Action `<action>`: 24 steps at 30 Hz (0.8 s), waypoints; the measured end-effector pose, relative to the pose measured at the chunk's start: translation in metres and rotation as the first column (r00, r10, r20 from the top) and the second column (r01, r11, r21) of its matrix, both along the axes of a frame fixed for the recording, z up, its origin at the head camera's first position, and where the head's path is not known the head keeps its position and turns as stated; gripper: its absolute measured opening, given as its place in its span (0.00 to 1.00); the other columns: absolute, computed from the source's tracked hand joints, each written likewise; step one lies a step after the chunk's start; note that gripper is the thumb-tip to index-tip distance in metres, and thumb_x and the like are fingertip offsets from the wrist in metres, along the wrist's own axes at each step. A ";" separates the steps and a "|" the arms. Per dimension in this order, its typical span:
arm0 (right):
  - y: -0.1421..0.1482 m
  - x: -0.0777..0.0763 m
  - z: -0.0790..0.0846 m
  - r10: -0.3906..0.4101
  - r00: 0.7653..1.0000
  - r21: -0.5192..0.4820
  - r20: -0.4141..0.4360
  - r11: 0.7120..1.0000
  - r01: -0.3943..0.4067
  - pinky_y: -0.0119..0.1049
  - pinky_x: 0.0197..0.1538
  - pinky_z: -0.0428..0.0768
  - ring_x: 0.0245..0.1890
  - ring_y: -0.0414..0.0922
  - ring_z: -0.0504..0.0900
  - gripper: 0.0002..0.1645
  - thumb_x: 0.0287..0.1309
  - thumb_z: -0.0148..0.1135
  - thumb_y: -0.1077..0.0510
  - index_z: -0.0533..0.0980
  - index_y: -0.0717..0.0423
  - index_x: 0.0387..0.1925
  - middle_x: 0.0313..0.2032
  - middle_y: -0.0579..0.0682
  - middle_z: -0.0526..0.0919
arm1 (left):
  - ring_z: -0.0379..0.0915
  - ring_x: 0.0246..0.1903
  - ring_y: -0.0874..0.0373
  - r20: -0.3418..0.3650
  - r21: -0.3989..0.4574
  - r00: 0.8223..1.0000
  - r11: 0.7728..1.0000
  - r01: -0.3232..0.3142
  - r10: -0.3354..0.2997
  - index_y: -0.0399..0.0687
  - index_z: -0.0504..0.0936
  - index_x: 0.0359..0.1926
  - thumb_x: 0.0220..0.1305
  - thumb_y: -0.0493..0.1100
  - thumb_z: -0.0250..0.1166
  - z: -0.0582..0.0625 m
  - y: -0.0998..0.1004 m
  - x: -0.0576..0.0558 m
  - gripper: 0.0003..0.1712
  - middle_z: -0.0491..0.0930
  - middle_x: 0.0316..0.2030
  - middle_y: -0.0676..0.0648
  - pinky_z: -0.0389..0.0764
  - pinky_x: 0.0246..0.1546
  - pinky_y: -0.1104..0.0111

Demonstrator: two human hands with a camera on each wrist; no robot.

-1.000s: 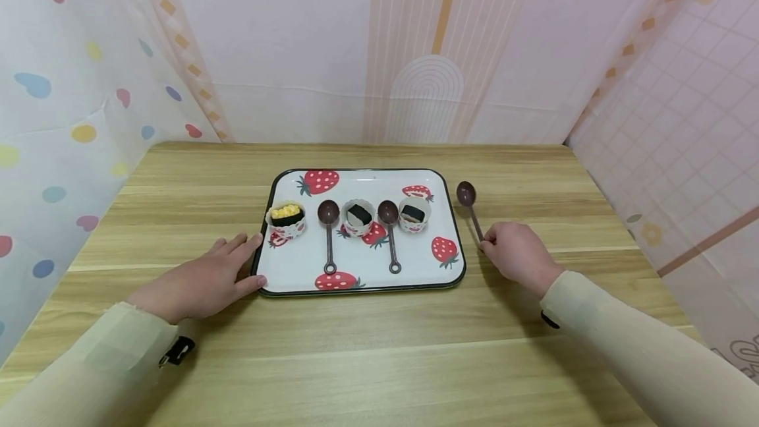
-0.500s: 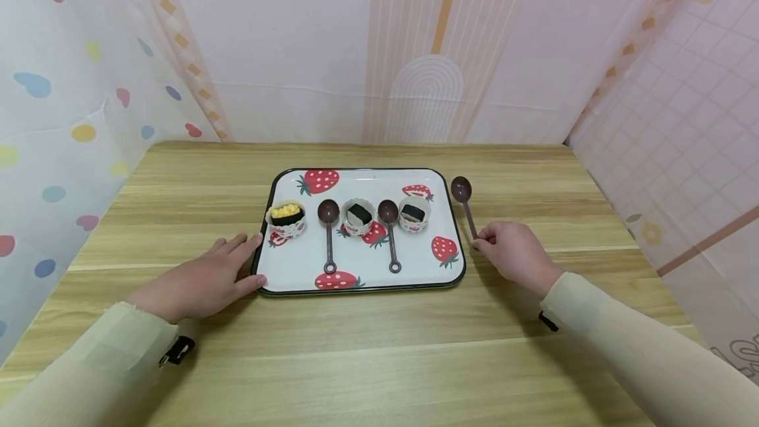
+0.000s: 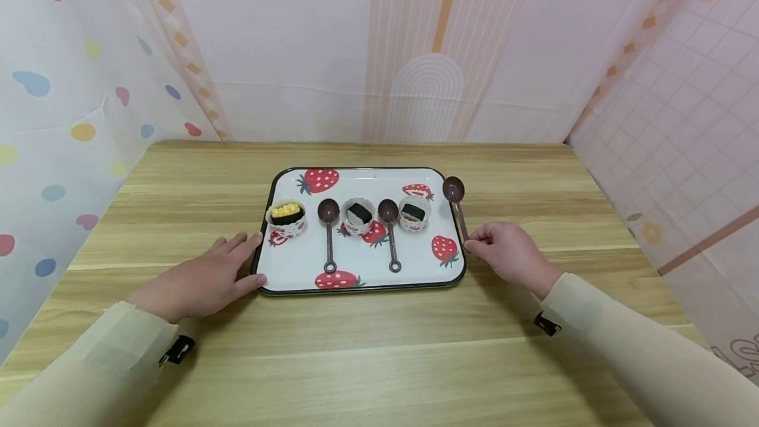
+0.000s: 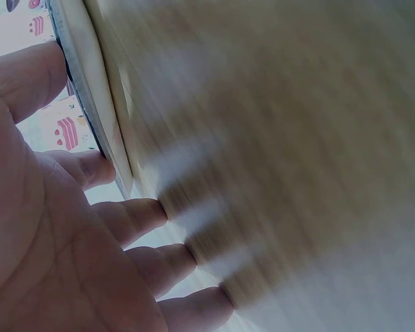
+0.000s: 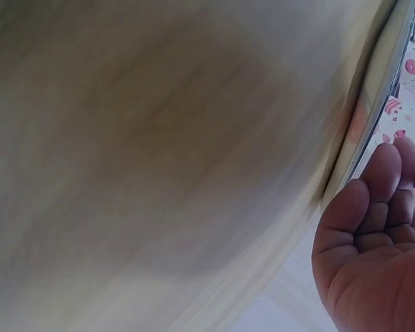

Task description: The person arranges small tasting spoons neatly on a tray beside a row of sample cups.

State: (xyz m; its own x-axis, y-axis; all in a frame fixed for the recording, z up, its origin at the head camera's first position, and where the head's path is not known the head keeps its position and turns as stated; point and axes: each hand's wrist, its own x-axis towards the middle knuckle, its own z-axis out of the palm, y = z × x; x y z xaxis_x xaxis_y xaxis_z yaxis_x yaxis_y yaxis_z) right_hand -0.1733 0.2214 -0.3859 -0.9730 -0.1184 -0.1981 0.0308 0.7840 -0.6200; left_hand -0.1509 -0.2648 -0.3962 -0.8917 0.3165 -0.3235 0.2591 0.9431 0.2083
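A white tray (image 3: 356, 183) with a dark rim and strawberry prints lies on the wooden table. My left hand (image 3: 204, 282) rests at the tray's left edge, fingers spread and straight; in the left wrist view the thumb (image 4: 34, 79) touches the rim. My right hand (image 3: 512, 256) pinches the handle end of a brown spoon (image 3: 454, 190), its bowl pointing away, over the tray's right rim. Curled fingers (image 5: 342, 214) show in the right wrist view, where the spoon is hidden. Two more brown spoons, a left one (image 3: 329, 211) and a right one (image 3: 388, 211), lie on the tray.
Three paper cups hold sushi-like pieces on the tray: a corn-topped one (image 3: 287, 218) at left, one in the middle (image 3: 358, 217), one at right (image 3: 414, 213). Patterned curtains (image 3: 284, 38) stand behind the table (image 3: 367, 361) and at both sides.
My right hand has moved left with the spoon, from the table beside the tray to over its right rim. My left hand and the things on the tray have stayed put.
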 end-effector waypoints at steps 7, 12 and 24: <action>-0.002 0.001 -0.001 0.003 1.000 -0.067 0.009 0.998 -0.003 0.36 0.36 0.77 0.33 0.43 0.78 0.10 0.72 0.66 0.54 0.87 0.57 0.41 0.33 0.49 0.89 | 0.48 0.73 0.13 -0.003 0.004 1.000 1.000 0.003 -0.003 0.39 0.53 0.83 0.75 0.71 0.56 -0.001 0.000 0.000 0.54 0.52 0.78 0.21 0.63 0.67 0.26; -0.004 0.003 0.000 0.005 1.000 -0.075 0.018 0.997 -0.003 0.35 0.33 0.75 0.31 0.43 0.76 0.11 0.72 0.65 0.54 0.86 0.58 0.41 0.31 0.48 0.88 | 0.48 0.73 0.13 -0.004 0.004 1.000 1.000 0.005 -0.005 0.39 0.52 0.83 0.75 0.71 0.56 -0.002 -0.001 -0.001 0.54 0.52 0.78 0.21 0.63 0.67 0.26; -0.008 0.003 -0.004 -0.004 0.996 -0.113 0.084 0.993 0.014 0.32 0.30 0.74 0.30 0.43 0.75 0.10 0.72 0.65 0.55 0.86 0.58 0.40 0.31 0.48 0.86 | 0.47 0.73 0.14 0.004 0.002 1.000 1.000 -0.004 0.004 0.40 0.52 0.83 0.74 0.71 0.56 0.000 0.000 -0.001 0.54 0.52 0.78 0.21 0.63 0.67 0.26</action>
